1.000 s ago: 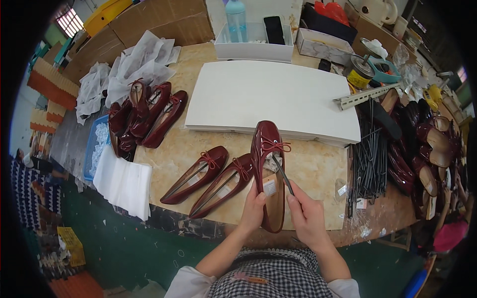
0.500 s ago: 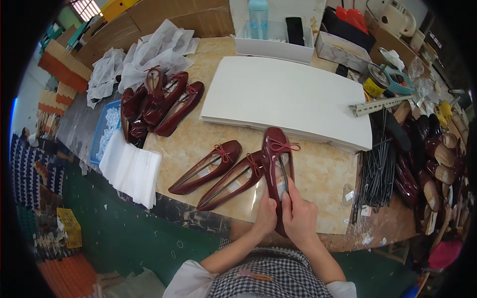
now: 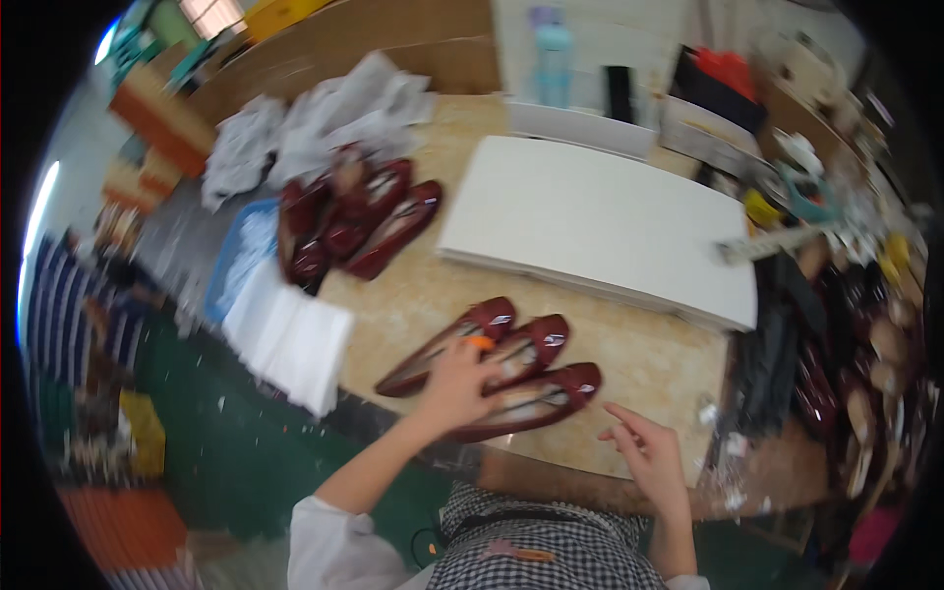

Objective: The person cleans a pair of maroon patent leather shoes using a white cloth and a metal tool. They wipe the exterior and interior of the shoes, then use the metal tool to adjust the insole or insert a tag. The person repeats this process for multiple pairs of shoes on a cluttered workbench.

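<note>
Three dark red patent flat shoes lie side by side on the marbled tabletop: a far shoe (image 3: 489, 315), a middle shoe (image 3: 546, 337) and a near shoe (image 3: 580, 382). My left hand (image 3: 455, 385) reaches over their heel ends. Motion smears its fingers, and I cannot tell whether they grip a shoe. A small orange thing (image 3: 480, 342) shows at its fingertips, its kind unclear. To the right of the near shoe's toe, my right hand (image 3: 651, 454) is in the air, holding nothing, with its index finger stretched out and thumb apart.
A white board-like stack (image 3: 600, 221) lies beyond the shoes. At left are a shoe pile (image 3: 364, 216), crumpled white wrapping (image 3: 344, 113), a blue basket (image 3: 224, 270) and white sheets (image 3: 290, 339). Dark rods (image 3: 767, 344) and more shoes (image 3: 811, 379) crowd the right edge.
The shoe I held in both hands now lies nearest me beside the other two. My hands have parted, left over the shoes, right off to the side. The view has shifted and blurred.
</note>
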`<state>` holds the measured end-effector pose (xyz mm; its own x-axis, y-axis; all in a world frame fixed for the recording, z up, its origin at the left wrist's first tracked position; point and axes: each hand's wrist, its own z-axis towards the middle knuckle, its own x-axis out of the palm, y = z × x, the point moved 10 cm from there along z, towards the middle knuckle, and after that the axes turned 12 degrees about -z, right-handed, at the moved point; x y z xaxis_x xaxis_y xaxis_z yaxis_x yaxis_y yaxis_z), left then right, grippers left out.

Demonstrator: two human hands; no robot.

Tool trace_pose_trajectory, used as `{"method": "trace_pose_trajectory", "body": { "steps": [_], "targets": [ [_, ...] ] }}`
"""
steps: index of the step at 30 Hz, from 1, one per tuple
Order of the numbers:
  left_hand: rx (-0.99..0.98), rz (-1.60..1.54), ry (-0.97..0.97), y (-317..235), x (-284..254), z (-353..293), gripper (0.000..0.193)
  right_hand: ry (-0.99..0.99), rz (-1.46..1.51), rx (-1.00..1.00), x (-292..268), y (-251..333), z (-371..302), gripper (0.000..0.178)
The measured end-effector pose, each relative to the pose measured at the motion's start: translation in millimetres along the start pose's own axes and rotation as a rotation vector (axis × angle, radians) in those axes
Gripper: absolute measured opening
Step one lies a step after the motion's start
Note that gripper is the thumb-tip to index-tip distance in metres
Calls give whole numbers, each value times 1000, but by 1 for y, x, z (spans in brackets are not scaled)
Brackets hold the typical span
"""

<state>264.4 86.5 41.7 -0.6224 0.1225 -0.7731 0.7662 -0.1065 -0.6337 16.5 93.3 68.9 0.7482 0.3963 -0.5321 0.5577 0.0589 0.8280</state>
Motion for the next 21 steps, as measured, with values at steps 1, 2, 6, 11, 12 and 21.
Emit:
{"method": "trace_pose_trajectory", "body": {
  "steps": [1,2,6,11,12,21],
  "targets": [
    [36,-62,1,4,-9,6,27,-34,10,3,-4,-12,1,31],
    [65,-26,-29,11,-17,9,25,-91,-3,25,-18,-24,-1,31],
    [84,64,-246,8,-111,49,28,-197,-149,130,-84,-58,-33,31],
    [-234,693,-468,126,-232,135,38,-299,-408,117,-149,-89,-72,29],
    [-138,698,-498,106,-223,154,37,-315,-467,122,-165,-100,-76,28],
    [387,508,-342,-79,-84,180,38,-1311,-1092,433,-509,-234,-116,62]
  ]
}}
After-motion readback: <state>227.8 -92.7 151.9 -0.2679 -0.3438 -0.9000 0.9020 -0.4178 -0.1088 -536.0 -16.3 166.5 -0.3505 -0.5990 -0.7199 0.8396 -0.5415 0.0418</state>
